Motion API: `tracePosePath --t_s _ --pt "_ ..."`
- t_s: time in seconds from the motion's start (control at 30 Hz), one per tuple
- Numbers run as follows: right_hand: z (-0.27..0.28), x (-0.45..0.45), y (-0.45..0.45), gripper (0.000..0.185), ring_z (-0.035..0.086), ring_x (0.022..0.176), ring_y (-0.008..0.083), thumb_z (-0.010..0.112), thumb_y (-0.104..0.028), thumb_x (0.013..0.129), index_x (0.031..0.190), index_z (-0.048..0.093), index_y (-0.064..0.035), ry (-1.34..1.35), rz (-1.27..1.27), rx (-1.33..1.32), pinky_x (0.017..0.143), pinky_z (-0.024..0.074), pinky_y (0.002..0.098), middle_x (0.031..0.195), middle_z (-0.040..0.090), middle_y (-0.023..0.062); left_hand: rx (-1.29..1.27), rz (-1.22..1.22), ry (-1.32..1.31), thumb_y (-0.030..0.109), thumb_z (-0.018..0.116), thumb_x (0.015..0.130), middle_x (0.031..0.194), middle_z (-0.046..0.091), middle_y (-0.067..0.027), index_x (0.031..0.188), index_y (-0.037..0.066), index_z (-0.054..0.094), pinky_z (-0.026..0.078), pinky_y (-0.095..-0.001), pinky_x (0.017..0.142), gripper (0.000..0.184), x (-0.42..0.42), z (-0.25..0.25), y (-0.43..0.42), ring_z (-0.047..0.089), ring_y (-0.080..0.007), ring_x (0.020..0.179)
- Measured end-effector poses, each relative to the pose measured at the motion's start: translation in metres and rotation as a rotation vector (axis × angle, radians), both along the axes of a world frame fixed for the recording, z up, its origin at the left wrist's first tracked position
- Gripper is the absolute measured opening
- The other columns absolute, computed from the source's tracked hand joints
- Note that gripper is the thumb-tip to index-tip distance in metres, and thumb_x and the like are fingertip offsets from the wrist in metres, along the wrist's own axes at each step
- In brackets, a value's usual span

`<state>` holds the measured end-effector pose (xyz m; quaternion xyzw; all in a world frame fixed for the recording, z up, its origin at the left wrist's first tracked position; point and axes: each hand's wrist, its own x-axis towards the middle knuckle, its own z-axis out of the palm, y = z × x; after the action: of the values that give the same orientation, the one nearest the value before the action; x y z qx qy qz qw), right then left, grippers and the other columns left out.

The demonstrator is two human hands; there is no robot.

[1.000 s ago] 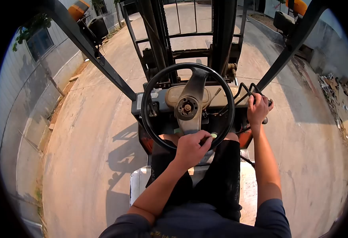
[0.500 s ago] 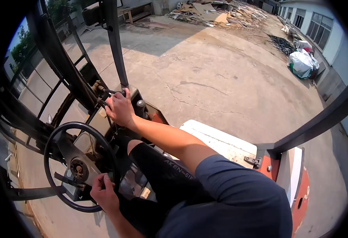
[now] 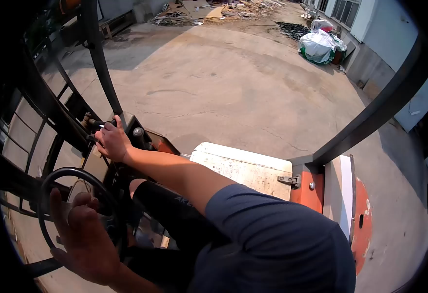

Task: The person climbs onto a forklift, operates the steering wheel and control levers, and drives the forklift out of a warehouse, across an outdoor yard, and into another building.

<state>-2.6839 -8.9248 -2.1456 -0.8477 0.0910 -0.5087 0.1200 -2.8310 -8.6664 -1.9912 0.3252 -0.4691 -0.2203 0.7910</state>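
My right hand [image 3: 112, 141] reaches forward, its fingers wrapped round a control lever [image 3: 93, 138] on the forklift's front panel; the grip is partly hidden. A dark round knob [image 3: 138, 132] stands just beside that hand. My left hand [image 3: 87, 237] is raised over the black steering wheel [image 3: 80, 172], fingers apart and partly bent, with nothing in them. It covers the wheel's hub and much of its lower left; I cannot tell whether the palm touches the rim.
A dark post [image 3: 104, 68] rises at the front and another post [image 3: 375, 102] at the right. Beside me lies a scuffed white cover [image 3: 238, 168] with a hinge. Outside are concrete ground [image 3: 224, 93], a scrap pile [image 3: 209, 10], a white bundle [image 3: 317, 47] and a building wall [image 3: 389, 29].
My left hand has lifted from near the wheel's lower rim, and its fingers have spread. The right hand stays at the levers. My view has turned rightward, so the surroundings shift left.
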Motion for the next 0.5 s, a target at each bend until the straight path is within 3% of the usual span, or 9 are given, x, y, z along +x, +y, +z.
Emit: tracePosePath --t_s 0.03,0.1,0.13,0.17,0.3,0.37,0.4,0.43,0.5 --pt "-0.004 -0.004 0.002 0.022 0.058 0.109 0.0268 0.066 -0.034 0.091 0.096 0.065 -0.0129 -0.016 -0.005 0.02 0.118 0.0211 0.0638 0.09 0.062 0.0064 -0.077 -0.067 0.029 0.041 0.056 0.103 0.121 0.063 -0.0213 0.161 -0.007 0.014 0.032 -0.0443 0.118 0.087 -0.023 0.014 0.007 0.051 -0.0335 0.131" --pt "-0.009 -0.005 -0.001 0.022 0.057 0.11 0.0271 0.066 -0.033 0.092 0.096 0.064 -0.0117 -0.061 -0.017 0.041 0.118 0.0221 0.0629 0.093 0.061 0.0072 -0.185 0.086 -0.045 0.041 0.053 0.104 0.119 0.062 -0.0205 0.161 -0.007 0.01 0.032 -0.0434 0.118 0.086 -0.048 0.019 0.007 0.052 -0.0336 0.129" --pt "-0.013 -0.01 -0.002 0.021 0.057 0.11 0.0272 0.066 -0.032 0.092 0.096 0.064 -0.0117 -0.036 0.0 0.047 0.118 0.0223 0.0631 0.093 0.061 0.0073 -0.157 0.191 -0.162 0.035 0.061 0.1 0.114 0.062 -0.0176 0.155 -0.006 0.031 0.039 -0.0429 0.112 0.075 -0.048 0.014 0.008 0.055 -0.0328 0.122" --pt "-0.018 -0.014 -0.002 0.021 0.057 0.11 0.0273 0.066 -0.032 0.092 0.096 0.064 -0.0117 -0.012 0.016 0.052 0.118 0.0225 0.0634 0.093 0.061 0.0074 -0.176 0.188 -0.162 0.035 0.061 0.1 0.114 0.062 -0.0176 0.155 -0.006 0.031 0.039 -0.0429 0.112 0.075 -0.033 0.0 0.021 0.055 -0.0328 0.122" --pt "-0.023 -0.006 0.005 0.025 0.057 0.112 0.0279 0.065 -0.035 0.093 0.098 0.064 -0.0102 -0.002 -0.015 0.004 0.118 0.0209 0.0645 0.092 0.063 0.0082 0.653 0.825 -0.934 0.014 0.069 0.087 0.112 0.065 -0.0137 0.113 -0.001 0.065 0.047 -0.044 0.1 0.03 0.009 -0.057 0.033 0.061 -0.0313 0.112" --pt "-0.023 -0.004 0.008 0.027 0.056 0.114 0.0278 0.064 -0.037 0.094 0.1 0.064 -0.0099 0.048 0.002 0.013 0.12 0.0194 0.0631 0.095 0.065 0.0082 0.798 0.92 -1.137 0.007 0.069 0.086 0.114 0.065 -0.0155 0.114 0.0 0.065 0.047 -0.0429 0.101 0.029 0.035 -0.094 0.05 0.062 -0.0317 0.112" --pt "-0.021 -0.005 0.012 0.028 0.056 0.114 0.0276 0.064 -0.037 0.094 0.1 0.064 -0.01 0.07 0.009 0.021 0.12 0.0192 0.0629 0.095 0.065 0.0081 0.83 0.899 -1.063 0.002 0.07 0.082 0.116 0.065 -0.0168 0.115 0.001 0.065 0.048 -0.0433 0.101 0.033 0.048 -0.117 0.066 0.062 -0.0336 0.114" --pt "-0.018 -0.006 0.014 0.028 0.056 0.114 0.0274 0.064 -0.037 0.094 0.101 0.064 -0.0101 0.092 0.017 0.029 0.12 0.019 0.0628 0.096 0.065 0.008 0.954 0.889 -0.992 0.003 0.067 0.087 0.113 0.067 -0.0162 0.115 0.0 0.066 0.048 -0.0426 0.101 0.028 0.049 -0.122 0.075 0.064 -0.0323 0.111" --pt "-0.016 -0.011 0.025 0.028 0.056 0.114 0.0272 0.064 -0.037 0.094 0.101 0.064 -0.0102 0.09 0.026 0.027 0.12 0.0189 0.0627 0.096 0.065 0.0078 0.963 0.866 -0.746 0.003 0.064 0.094 0.108 0.07 -0.0154 0.115 -0.001 0.068 0.052 -0.0387 0.094 0.022 0.043 -0.133 0.09 0.067 -0.0291 0.103"
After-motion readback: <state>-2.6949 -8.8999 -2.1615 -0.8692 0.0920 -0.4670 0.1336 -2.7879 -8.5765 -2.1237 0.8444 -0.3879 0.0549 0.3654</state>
